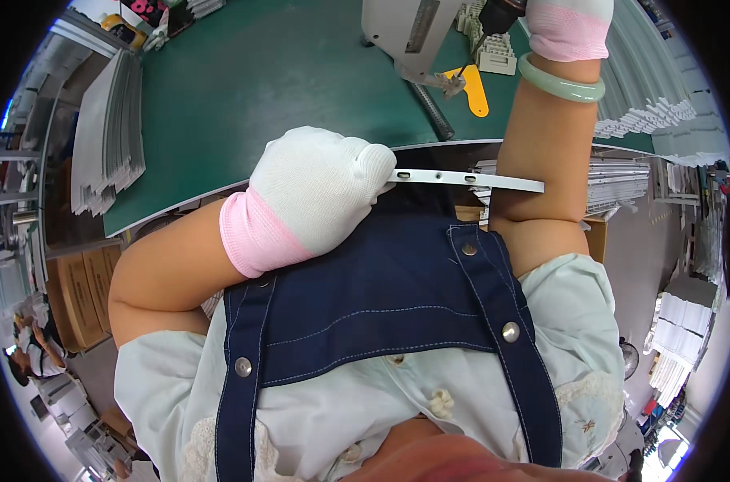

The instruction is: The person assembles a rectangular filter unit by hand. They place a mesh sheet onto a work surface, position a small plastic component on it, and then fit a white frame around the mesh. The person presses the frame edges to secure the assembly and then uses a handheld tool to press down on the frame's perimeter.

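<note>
My left hand (323,189), in a white knit glove with a pink cuff, is closed around one end of a narrow white strip (437,177) with small slots and holes. The strip points right, its far end overlapping my right forearm in view. At the top edge, my right hand (570,24) wears a matching glove; its fingers are cut off by the frame. A black power screwdriver (501,14) runs up against that glove, tilted, and appears gripped. Its thin bit reaches down to the metal tip of a pale grey machine (405,36).
A yellow-orange flat tool (476,92) and a dark ribbed rod (431,111) lie on the green tabletop (212,88). Stacked grey-white panels (112,132) stand at left; more strips (646,80) are piled at right. Cartons (83,293) sit below left, with a person (39,349) beyond.
</note>
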Available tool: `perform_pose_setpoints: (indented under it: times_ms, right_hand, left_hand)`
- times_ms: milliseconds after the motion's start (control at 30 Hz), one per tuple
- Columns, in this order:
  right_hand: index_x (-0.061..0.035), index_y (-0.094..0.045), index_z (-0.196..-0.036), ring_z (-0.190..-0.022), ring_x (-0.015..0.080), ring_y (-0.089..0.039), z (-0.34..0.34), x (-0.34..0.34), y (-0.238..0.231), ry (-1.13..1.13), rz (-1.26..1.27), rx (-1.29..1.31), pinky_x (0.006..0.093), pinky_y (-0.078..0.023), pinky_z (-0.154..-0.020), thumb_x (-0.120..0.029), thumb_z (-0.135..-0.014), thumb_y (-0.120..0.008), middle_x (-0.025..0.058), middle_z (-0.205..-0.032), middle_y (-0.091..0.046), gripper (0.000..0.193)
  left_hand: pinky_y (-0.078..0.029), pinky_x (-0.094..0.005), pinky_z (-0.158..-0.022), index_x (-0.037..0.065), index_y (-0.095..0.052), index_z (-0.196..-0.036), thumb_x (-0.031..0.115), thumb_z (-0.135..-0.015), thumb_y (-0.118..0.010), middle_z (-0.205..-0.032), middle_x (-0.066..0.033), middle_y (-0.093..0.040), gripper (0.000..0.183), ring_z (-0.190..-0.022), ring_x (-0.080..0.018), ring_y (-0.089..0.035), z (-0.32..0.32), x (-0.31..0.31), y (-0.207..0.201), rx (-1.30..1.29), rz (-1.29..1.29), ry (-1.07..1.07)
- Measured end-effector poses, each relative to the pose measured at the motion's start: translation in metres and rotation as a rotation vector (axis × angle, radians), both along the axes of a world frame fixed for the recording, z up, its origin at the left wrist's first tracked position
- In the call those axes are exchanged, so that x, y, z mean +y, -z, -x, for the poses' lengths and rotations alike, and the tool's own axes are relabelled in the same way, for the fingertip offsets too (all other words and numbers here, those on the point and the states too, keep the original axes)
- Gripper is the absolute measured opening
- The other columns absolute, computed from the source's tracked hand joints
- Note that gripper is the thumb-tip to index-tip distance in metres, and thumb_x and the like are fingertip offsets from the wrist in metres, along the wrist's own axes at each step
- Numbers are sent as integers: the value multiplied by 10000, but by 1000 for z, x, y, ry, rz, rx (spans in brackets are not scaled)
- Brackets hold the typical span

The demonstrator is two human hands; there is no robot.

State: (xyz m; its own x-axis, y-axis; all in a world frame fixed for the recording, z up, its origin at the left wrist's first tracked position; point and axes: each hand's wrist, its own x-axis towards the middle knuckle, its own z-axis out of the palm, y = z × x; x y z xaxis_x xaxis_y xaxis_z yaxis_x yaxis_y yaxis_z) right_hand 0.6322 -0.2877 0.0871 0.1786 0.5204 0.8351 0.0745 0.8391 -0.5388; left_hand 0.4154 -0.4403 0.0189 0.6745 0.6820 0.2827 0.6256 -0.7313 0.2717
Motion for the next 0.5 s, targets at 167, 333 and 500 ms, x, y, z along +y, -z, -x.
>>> perform_pose_setpoints:
  times_ms: [167,333,500]
  right_hand:
    - [-19,-685,-1015,-765,70,-593,-1,7,2,-25,28,6,234,-466,-682,-127,-856,-701,14,-949,-676,193]
    - [-18,-684,-1019,-773,73,-597,-10,11,-11,-78,47,24,237,-469,-690,-130,-864,-689,16,-952,-677,191]
    - [-17,-684,-1023,-781,77,-601,-26,5,-40,-182,32,48,240,-473,-698,-133,-872,-677,18,-955,-678,191]
  left_hand:
    - [-461,-401,-523,81,-592,-826,91,-725,-723,-642,-86,-568,166,-581,-296,-593,0,4,7,-50,-20,45]
    - [-464,-404,-542,80,-596,-866,114,-756,-714,-679,-84,-586,165,-607,-300,-600,2,15,-2,-14,-57,53]
    - [-482,-429,-602,63,-590,-898,140,-789,-695,-725,-116,-608,169,-683,-335,-616,2,42,-6,-18,-38,11]
